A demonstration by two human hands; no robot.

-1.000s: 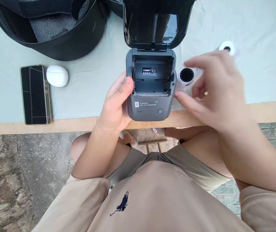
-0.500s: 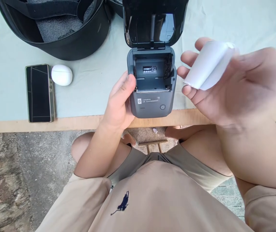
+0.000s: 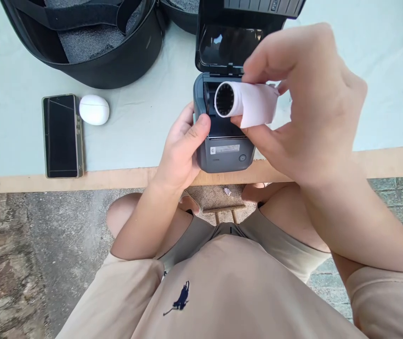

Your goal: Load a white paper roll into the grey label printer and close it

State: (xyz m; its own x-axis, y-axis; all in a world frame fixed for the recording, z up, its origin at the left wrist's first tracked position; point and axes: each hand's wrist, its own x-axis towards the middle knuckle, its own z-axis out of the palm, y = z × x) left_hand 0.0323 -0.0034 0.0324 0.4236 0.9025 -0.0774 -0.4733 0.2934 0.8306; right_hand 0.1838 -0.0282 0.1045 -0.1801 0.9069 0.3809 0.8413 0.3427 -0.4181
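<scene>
My left hand (image 3: 182,148) grips the left side of a dark grey label printer (image 3: 226,160), thumb on its upper edge. The printer's black lid (image 3: 228,47) stands raised at the back, so its paper bay lies partly in view. Over that bay, my right hand (image 3: 307,108) pinches a white paper roll (image 3: 258,101) between thumb and fingers. The roll lies crosswise, its hollow dark core facing left and a loose flap of paper hanging at the front. Whether the roll touches the printer I cannot tell. Part of the bay is hidden behind the roll and hand.
Left of the printer lie a phone (image 3: 61,136) and a white earbud case (image 3: 94,109). An unzipped black case (image 3: 116,63) with grey foam inside stands at the back left. The table's wooden front edge (image 3: 127,178) runs just above my knees.
My right hand has swung left and turned over, bringing the paper roll from beside the printer to above its bay. The printer, in my left hand, has shifted slightly right in view.
</scene>
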